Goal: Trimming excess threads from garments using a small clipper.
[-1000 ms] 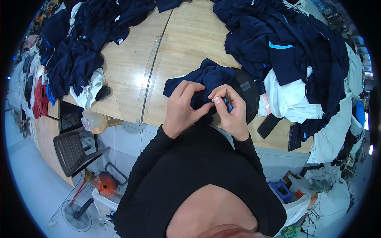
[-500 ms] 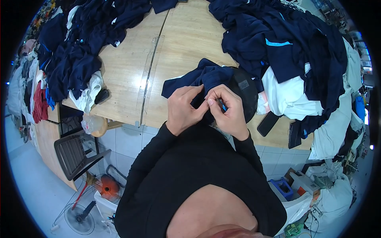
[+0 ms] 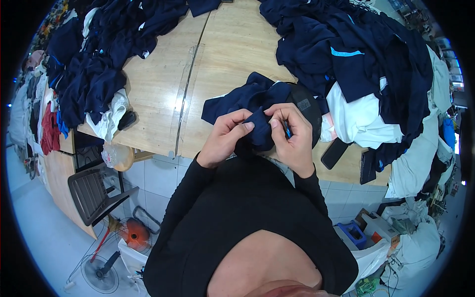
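A navy garment (image 3: 257,106) is pinched at the desk (image 3: 222,54) edge by the left hand (image 3: 225,138) & right hand (image 3: 292,138), both closed on its bunched fold w/ a small blue tool (image 3: 287,129) tucked in the right, apparently for close work.

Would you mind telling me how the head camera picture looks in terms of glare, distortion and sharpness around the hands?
In the head view, the fisheye lens bends the wooden table edges toward a black rim; a bright glare patch sits on the tabletop near its seam; the left hand and right hand, pinching the navy garment, look sharp, without visible motion blur.
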The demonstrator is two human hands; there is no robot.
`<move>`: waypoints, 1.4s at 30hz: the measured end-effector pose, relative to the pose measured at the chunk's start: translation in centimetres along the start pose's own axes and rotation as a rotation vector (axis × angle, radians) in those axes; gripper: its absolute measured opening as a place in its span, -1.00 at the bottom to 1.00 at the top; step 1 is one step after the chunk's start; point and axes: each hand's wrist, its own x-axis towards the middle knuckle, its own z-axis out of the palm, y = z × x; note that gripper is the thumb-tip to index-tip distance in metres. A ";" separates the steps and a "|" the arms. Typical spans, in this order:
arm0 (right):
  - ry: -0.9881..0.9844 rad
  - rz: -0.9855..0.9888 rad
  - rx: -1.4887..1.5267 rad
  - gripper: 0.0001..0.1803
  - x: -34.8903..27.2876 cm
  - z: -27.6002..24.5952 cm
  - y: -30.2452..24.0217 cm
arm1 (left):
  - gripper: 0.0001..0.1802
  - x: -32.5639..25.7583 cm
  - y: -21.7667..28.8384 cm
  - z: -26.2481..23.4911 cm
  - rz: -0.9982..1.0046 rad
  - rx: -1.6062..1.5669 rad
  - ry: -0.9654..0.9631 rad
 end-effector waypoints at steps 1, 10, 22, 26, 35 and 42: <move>-0.006 -0.019 0.030 -0.93 0.0 -0.1 -0.2 | -0.85 -0.1 0.1 0.0 -0.020 -0.074 -0.007; 0.084 0.124 0.343 -0.93 -1.0 -1.4 -1.0 | -0.81 -0.9 2.1 0.8 0.125 0.182 -0.024; -0.067 -0.131 -0.105 -0.72 -1.1 -1.2 -1.6 | -0.89 -1.1 3.3 0.5 0.303 0.455 0.041; -0.032 -0.150 -0.115 -0.75 -1.0 -1.3 -1.4 | -0.88 -1.1 3.3 0.5 0.312 0.461 0.085; -0.077 -0.258 -0.178 -0.72 -0.6 -1.0 -1.2 | -0.86 -0.9 3.6 0.0 0.302 0.472 -0.024; -0.105 -0.279 -0.179 -0.72 -0.5 -1.2 -1.4 | -0.88 -0.9 3.6 0.1 0.301 0.444 -0.036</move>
